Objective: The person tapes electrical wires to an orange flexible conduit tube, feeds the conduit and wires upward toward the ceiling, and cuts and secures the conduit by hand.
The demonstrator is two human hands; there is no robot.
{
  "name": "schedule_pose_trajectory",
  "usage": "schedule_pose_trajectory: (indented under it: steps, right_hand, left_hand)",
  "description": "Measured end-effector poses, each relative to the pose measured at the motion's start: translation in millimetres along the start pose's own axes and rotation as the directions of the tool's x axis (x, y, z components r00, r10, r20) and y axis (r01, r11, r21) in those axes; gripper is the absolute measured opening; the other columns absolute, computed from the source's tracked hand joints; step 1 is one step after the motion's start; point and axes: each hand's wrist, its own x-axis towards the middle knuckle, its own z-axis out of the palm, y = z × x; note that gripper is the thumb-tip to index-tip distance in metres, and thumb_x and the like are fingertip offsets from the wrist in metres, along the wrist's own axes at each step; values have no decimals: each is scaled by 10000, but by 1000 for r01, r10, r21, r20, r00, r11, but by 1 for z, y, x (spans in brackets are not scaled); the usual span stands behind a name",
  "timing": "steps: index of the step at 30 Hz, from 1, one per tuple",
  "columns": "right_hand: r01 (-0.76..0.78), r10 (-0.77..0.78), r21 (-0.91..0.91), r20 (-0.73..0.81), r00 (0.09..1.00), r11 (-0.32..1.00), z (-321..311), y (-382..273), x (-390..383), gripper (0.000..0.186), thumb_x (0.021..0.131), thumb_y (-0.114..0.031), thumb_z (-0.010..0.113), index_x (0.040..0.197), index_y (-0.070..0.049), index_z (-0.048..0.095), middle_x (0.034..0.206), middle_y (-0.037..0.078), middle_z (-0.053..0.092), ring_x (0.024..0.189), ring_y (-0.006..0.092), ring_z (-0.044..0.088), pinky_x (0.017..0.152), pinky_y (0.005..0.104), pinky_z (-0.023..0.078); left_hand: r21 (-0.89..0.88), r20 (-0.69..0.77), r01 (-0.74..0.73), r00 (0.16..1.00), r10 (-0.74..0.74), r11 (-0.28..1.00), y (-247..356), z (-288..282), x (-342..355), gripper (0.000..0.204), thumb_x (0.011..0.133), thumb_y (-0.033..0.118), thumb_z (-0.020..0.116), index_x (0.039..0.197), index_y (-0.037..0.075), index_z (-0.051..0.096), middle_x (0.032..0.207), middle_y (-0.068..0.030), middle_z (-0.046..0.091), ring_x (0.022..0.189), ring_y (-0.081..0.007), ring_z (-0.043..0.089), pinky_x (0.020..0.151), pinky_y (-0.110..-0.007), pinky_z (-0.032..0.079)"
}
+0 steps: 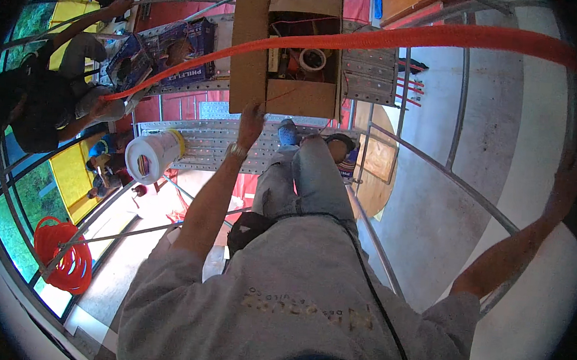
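- I see the perforated grey metal scaffold platform (204, 144) running across below me, with my jeans-clad legs standing on it.
- The long orange corrugated flexible tube (405, 38) arcs over the whole scene, from the right edge down to the platform's left end, where a second person's hand (109, 108) grips it.
- The open brown cardboard box (251, 50) sits on the platform's far edge; a roll of white tape (312, 59) lies inside.
- A white plastic bucket with a yellow rim (153, 155) hangs at the platform's near left edge.
- My left hand (251, 120) presses against the box's near left corner, fingers clasping its flap.
- My right hand (567, 183) reaches the grey railing tube (465, 186) at right; I cannot tell whether it is clenched.
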Motion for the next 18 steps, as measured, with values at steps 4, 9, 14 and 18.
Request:
schedule_pose_trajectory:
  steps: [4, 9, 14, 18]
  right_hand:
    - [6, -6, 26, -9, 1000, 1000, -15, -2, -6, 567, 1097, -498, 405, 1461, -68, 467, 1349, 203, 582, 1169, 388, 610, 1002, 498, 500]
    - [22, -20, 72, -21, 1000, 997, -46, -29, -17, 548, 1097, -485, 419, 1385, -29, 516, 1246, 233, 610, 1072, 403, 623, 919, 513, 509]
    - [30, -27, 135, -31, 999, 990, -54, -43, -25, 542, 1098, -472, 434, 1309, 10, 564, 1143, 262, 638, 974, 419, 636, 836, 528, 517]
    - [0, 1, 95, -13, 1000, 995, -71, -34, -42, 547, 1099, -462, 446, 1248, 41, 603, 1060, 285, 661, 896, 432, 646, 769, 540, 524]
  left_hand:
    - [-335, 182, 472, 882, -435, 815, 20, 81, 131, 276, 1022, 219, 559, 1027, -40, 655, 837, -261, 680, 823, -484, 645, 730, -517, 503]
    - [83, 394, 520, 766, -508, 850, -31, 174, 196, 326, 1024, 237, 537, 1067, -60, 665, 867, -250, 710, 822, -392, 692, 736, -466, 541]
    - [352, 571, 416, 615, -544, 839, -57, 191, 215, 365, 1023, 289, 550, 1113, -38, 687, 963, -220, 728, 919, -329, 705, 831, -441, 549]
    - [262, 484, 524, 655, -580, 810, -27, 224, 206, 435, 1034, 407, 564, 1254, 43, 656, 1089, -152, 733, 941, -312, 701, 792, -430, 549]
